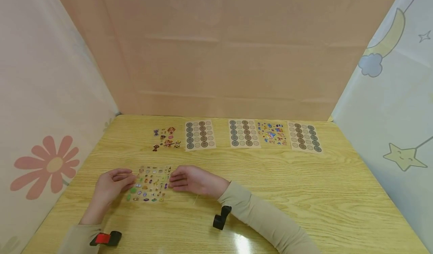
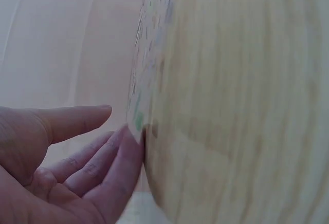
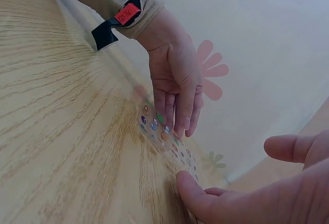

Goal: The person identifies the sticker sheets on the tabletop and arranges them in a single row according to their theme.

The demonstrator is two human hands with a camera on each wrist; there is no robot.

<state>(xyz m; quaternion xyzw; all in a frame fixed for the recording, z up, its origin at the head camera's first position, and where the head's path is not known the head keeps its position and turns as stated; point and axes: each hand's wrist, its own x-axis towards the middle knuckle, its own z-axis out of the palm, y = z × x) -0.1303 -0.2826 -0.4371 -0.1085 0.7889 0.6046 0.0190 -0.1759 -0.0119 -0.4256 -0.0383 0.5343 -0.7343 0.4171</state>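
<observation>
A clear sticker sheet (image 1: 150,184) lies between the person's two hands, small coloured pictures dotted all over it. Whether it rests quite flat, I can't tell from here. At its left edge is the left hand (image 1: 113,186), fingers touching the near corner seen in the left wrist view, thumb held well apart from them. At the opposite edge is the right hand (image 1: 194,180), a fingertip at the sheet's border and its thumb raised clear. Neither hand pinches; both grips are loose and fairly wide, with the sheet framed between the fingers.

Just behind each hand, at the cuffs, I see a black strap (image 1: 221,218) on the right and a red tag (image 1: 102,239) on the left one. Beyond the hands, at the back of the table (image 1: 338,193), a row runs rightward: figure stickers (image 1: 163,137) ahead of the held sheet, a dotted card (image 1: 200,135) ahead of the right hand, then, farther right of it, a second card (image 1: 245,133), blue stickers (image 1: 271,134) and a third card (image 1: 305,137).
</observation>
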